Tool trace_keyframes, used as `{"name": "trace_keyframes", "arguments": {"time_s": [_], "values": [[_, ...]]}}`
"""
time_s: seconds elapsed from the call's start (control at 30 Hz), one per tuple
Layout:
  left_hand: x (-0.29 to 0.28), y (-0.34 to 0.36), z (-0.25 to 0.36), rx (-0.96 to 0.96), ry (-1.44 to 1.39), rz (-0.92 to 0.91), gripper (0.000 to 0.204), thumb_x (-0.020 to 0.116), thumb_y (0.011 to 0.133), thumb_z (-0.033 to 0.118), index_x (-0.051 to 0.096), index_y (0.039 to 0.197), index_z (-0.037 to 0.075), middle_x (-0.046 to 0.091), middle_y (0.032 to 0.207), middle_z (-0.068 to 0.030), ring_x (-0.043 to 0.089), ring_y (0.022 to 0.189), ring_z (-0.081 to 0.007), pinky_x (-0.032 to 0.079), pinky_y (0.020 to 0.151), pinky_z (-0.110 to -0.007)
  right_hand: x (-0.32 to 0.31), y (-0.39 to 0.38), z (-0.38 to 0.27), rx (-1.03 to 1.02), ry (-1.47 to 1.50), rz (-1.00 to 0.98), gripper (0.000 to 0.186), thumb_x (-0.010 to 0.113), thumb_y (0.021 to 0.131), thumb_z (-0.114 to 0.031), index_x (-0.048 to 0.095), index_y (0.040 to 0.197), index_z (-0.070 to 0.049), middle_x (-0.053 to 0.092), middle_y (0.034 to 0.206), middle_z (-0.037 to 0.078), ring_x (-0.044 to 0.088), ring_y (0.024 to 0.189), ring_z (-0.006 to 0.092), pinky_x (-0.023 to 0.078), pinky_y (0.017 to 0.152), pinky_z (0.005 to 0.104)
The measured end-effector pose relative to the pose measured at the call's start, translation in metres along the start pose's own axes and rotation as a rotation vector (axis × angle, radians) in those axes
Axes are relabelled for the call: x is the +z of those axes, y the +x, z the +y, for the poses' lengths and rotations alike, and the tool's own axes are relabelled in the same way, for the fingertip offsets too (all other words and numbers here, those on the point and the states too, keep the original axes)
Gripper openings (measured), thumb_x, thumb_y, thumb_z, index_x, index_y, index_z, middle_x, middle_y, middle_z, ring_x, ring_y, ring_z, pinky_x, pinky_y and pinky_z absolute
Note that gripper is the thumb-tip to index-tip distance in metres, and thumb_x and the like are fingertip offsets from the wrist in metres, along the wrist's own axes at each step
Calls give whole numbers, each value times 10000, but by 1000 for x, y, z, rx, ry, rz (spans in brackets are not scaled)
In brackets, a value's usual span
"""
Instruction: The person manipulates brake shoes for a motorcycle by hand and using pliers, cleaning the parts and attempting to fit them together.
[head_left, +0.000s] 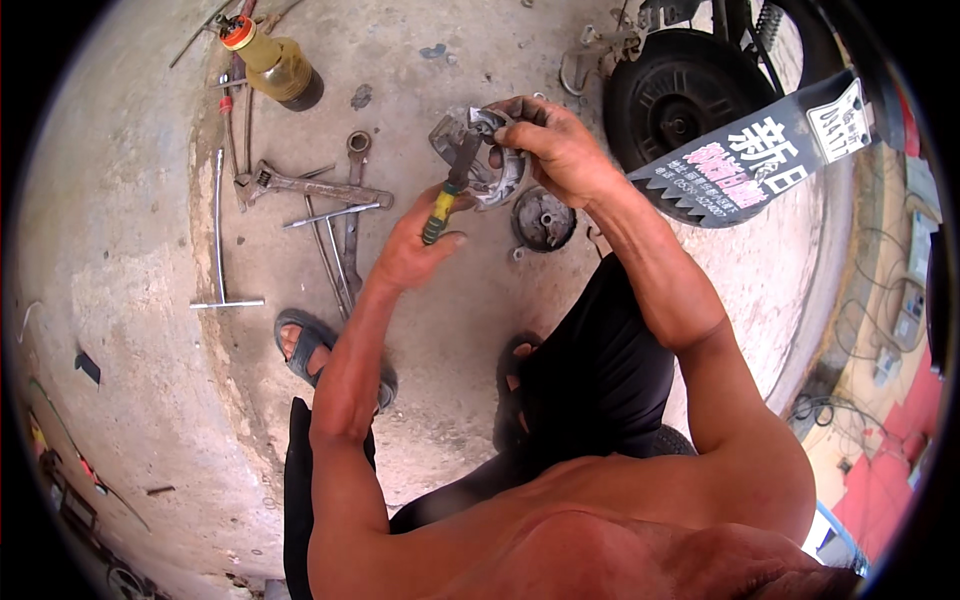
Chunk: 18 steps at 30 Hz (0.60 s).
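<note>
My left hand (412, 248) is closed around the yellow and dark handle of a flat file (440, 213). Its dark blade points up and away, lying across a pair of curved silver brake shoes (512, 170). My right hand (548, 135) grips the brake shoes from the right, its fingers curled over their far edge and the thumb on the near side. Part of the shoes is hidden behind the blade and fingers. On the ground just below my right hand sits a round dark metal brake plate (543, 219).
Wrenches, including an adjustable wrench (315, 187), and a T-handle socket wrench (220, 250) lie to the left. A bottle of dark liquid (278, 72) stands at the far left. A motorcycle wheel (680, 110) and mudguard (700, 175) are at the right.
</note>
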<state>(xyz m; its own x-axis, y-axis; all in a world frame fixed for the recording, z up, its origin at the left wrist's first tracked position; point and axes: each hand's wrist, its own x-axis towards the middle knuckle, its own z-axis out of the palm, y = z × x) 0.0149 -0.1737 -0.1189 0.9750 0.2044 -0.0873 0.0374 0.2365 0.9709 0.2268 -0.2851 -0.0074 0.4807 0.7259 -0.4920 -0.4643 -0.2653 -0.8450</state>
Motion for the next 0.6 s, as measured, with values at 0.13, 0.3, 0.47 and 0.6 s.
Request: {"name": "trace_keyframes", "arguments": {"time_s": [0.13, 0.3, 0.47, 0.6], "values": [[-3, 2, 1, 45, 58, -7, 655, 760, 887, 247, 471, 1423, 4, 583, 1230, -67, 521, 1132, -158, 420, 1008, -316, 4, -2, -4, 19, 51, 0, 384, 643, 899, -86, 583, 1243, 73, 678, 1062, 108, 678, 886, 152, 585, 728, 304], [2, 2, 7, 23, 115, 1, 610, 742, 898, 249, 495, 1401, 10, 588, 1104, -40, 535, 1024, -148, 443, 938, -301, 0, -3, -2, -62, -163, 71, 380, 656, 902, -112, 586, 1237, 51, 687, 1037, 95, 673, 864, 134, 547, 701, 283], [8, 1, 2, -16, 160, 13, 528, 711, 912, 219, 527, 1361, 12, 624, 1067, -46, 566, 974, -142, 466, 897, -293, 7, -7, -5, -109, -286, 127, 382, 673, 898, -140, 590, 1233, 25, 693, 1019, 82, 664, 854, 123, 510, 693, 273], [14, 3, 2, 38, 92, 41, 444, 676, 928, 187, 557, 1314, 2, 668, 1136, -97, 604, 1030, -157, 478, 917, -311, 8, -9, -7, -95, -273, 146, 386, 673, 895, -139, 589, 1231, 30, 694, 1022, 86, 658, 858, 126, 514, 705, 278]]}}
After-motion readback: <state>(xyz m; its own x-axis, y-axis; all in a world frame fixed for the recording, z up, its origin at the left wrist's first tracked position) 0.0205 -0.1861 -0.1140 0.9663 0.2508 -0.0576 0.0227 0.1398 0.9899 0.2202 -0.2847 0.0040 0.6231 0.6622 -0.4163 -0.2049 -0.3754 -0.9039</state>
